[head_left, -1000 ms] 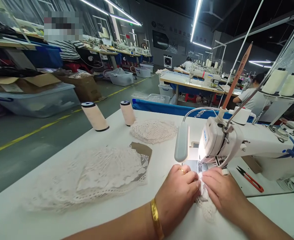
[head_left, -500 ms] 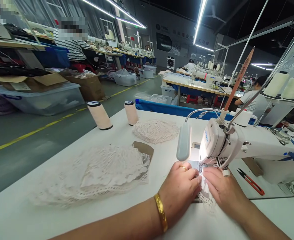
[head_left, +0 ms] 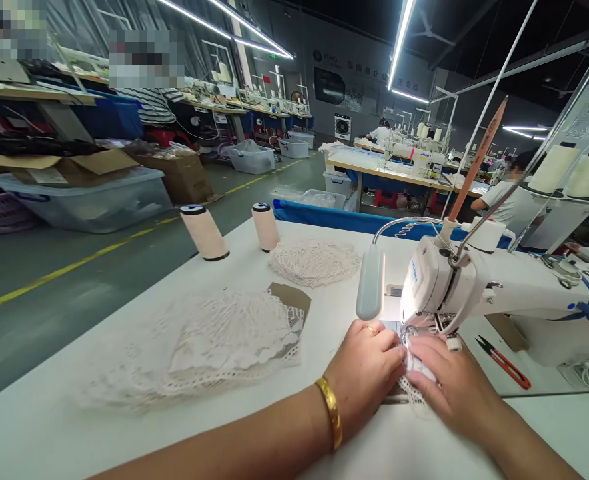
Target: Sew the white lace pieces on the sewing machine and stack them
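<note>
A small piece of white lace lies under the needle area of a white sewing machine. My left hand, with a ring and a gold bangle, has its fingers curled and pressed together on the lace's left side. On the other side my right hand holds the lace down, its thumb and fingers closing on it beside the presser foot. The needle itself is hidden behind the hands and the machine head. Left of my hands lies a large stack of lace pieces. A smaller lace pile sits farther back.
Two peach thread cones stand at the table's far left edge. Red-handled thread snips lie right of my right hand. A grey lamp hangs left of the machine head. Other sewing tables and seated people are beyond.
The fingers of my right hand have shifted and the thumb is bent more over the lace. The lace has bunched slightly between my hands. The view has moved a little.
</note>
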`<state>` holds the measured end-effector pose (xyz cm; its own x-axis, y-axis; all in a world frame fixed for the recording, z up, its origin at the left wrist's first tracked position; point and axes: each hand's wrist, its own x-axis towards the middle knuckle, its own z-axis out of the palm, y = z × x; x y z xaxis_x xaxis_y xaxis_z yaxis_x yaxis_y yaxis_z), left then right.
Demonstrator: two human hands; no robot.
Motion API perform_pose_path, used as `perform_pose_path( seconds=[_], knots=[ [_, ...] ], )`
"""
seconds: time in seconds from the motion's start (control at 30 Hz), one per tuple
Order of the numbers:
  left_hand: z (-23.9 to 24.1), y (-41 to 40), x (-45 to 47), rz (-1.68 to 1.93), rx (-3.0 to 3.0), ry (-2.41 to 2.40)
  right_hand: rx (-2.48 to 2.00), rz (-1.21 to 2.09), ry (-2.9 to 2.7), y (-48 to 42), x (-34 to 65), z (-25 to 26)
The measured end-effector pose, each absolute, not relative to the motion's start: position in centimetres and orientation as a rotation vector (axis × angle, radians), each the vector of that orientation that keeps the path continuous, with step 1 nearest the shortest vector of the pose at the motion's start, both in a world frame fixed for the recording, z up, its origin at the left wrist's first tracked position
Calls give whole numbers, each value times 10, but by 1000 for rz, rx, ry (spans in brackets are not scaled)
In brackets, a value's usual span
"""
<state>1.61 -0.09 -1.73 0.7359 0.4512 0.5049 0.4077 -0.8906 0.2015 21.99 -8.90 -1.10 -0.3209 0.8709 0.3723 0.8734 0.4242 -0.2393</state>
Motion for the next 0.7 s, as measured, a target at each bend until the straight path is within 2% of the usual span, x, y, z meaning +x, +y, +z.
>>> perform_pose_path(
  seconds=[0.17,0.4,0.7],
  knots=[
    [-23,10,16,893,2699,626,-1429,43,-2233,-96,216,-11],
    [-23,18,18,802,2531,682,-1501,107,-1931,-83,217,-10],
    [-18,18,23,763,2574,689,-1543,107,-1870,-84,213,-7]
  ],
)
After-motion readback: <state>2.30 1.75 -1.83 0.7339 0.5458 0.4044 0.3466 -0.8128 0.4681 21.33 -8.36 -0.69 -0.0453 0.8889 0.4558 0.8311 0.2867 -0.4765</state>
